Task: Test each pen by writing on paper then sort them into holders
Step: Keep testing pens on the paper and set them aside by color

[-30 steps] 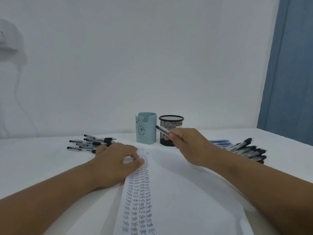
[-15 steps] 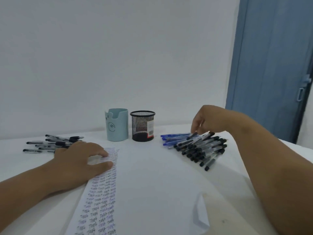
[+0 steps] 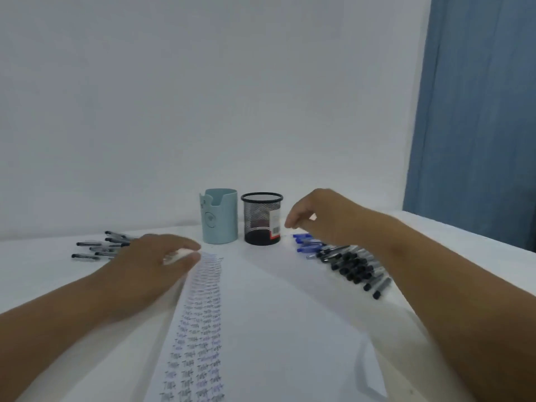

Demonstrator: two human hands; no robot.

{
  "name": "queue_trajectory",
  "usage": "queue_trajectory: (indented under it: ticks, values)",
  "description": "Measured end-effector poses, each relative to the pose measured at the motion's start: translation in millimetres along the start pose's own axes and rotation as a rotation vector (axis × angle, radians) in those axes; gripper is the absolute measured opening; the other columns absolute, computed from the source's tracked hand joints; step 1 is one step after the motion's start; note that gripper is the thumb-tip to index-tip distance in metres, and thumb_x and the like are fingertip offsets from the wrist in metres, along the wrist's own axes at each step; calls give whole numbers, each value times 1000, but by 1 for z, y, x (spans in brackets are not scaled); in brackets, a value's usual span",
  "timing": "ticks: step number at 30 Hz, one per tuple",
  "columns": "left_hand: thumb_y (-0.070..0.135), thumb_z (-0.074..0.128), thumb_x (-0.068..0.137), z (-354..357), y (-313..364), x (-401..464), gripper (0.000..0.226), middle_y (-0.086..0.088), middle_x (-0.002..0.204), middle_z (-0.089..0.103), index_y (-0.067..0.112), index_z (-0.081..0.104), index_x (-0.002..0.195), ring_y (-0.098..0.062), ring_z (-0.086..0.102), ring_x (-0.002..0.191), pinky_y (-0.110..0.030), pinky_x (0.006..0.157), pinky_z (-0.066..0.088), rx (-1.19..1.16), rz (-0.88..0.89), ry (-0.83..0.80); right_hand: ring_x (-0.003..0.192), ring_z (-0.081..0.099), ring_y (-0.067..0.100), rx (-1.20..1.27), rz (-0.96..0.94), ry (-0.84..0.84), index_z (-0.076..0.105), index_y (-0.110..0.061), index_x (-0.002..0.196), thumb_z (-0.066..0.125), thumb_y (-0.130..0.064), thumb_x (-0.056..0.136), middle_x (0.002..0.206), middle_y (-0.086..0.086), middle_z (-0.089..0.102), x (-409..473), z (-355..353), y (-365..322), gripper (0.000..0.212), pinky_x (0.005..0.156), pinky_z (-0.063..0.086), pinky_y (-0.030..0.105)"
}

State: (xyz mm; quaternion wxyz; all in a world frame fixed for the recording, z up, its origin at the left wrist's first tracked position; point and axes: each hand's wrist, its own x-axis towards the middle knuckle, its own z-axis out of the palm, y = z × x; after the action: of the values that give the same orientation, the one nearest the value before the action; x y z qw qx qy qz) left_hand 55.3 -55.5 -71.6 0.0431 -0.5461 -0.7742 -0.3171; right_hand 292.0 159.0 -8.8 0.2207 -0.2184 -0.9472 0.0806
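Note:
A white paper sheet [image 3: 275, 314] with columns of handwritten test words lies on the table. My left hand [image 3: 150, 265] rests flat on the sheet's upper left corner. Behind the sheet stand a light blue holder [image 3: 219, 219] and a black mesh holder [image 3: 262, 221]. My right hand [image 3: 322, 216] hovers just right of the mesh holder, fingers curled down over several blue pens [image 3: 304, 245]. Blur hides whether it grips one. A pile of black-capped pens [image 3: 353, 268] lies beside the blue ones. Another group of pens [image 3: 95, 248] lies at the left.
The white table [image 3: 43, 280] meets a plain white wall at the back. A blue door [image 3: 478, 111] stands at the right. The sheet's lower right corner [image 3: 368, 369] is folded up.
My right hand held a pen at the mesh holder, then reached to the right pile, and now sits over the blue pens nearer the holder. My left hand stayed on the paper.

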Motion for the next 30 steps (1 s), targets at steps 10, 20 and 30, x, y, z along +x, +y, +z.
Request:
queue_trajectory:
  ticks: [10,20,30]
  values:
    - [7,68,84,-48,-79,7,34,17,109,65,40,67,88,-6,58,100,-8,80,37,212,-108,-20,86,63,1,-14,-212,-311,76,-28,102,58,-14,93,79,-23,63,48,62,-90,25,78,49,12]
    - [11,73,88,-41,-91,19,29,12,85,63,35,60,77,-16,57,81,-28,74,45,172,-33,142,78,54,-10,95,-331,-85,74,-27,101,57,-14,95,90,-22,64,43,109,-70,23,71,39,8]
    - [-2,69,86,-30,11,4,10,-13,88,73,4,63,90,-24,75,81,-24,75,60,-1259,-204,503,58,58,11,751,-94,28,70,-22,108,52,-24,103,73,-5,70,36,111,-87,18,58,48,21]
